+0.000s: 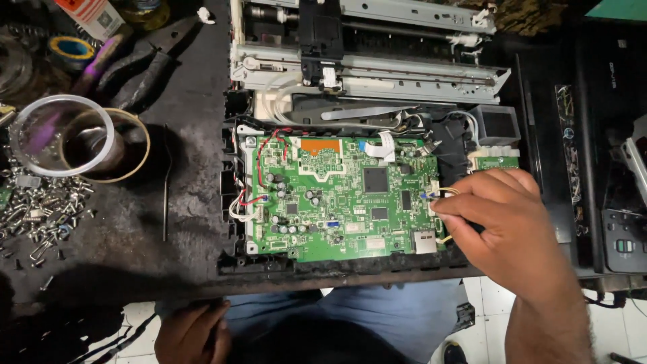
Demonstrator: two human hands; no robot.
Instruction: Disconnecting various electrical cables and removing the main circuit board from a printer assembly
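Observation:
A green circuit board (337, 195) lies in the black base of an opened printer (232, 202). My right hand (509, 226) sits at the board's right edge, its fingertips pinched on a small connector with thin wires (435, 195). Red and white wires (259, 199) run along the board's left side. Behind the board stands the printer's metal carriage frame (404, 67). My left hand (195, 334) rests below the bench edge near my knee, fingers curled, with nothing visible in it.
A pile of loose screws (40, 212) lies at the left beside a clear ring (23, 125) and a tape roll (138, 155). A thin metal rod (166, 182) lies on the dark bench. Pliers (141, 67) sit at the back left. A black printer cover (606, 135) stands at the right.

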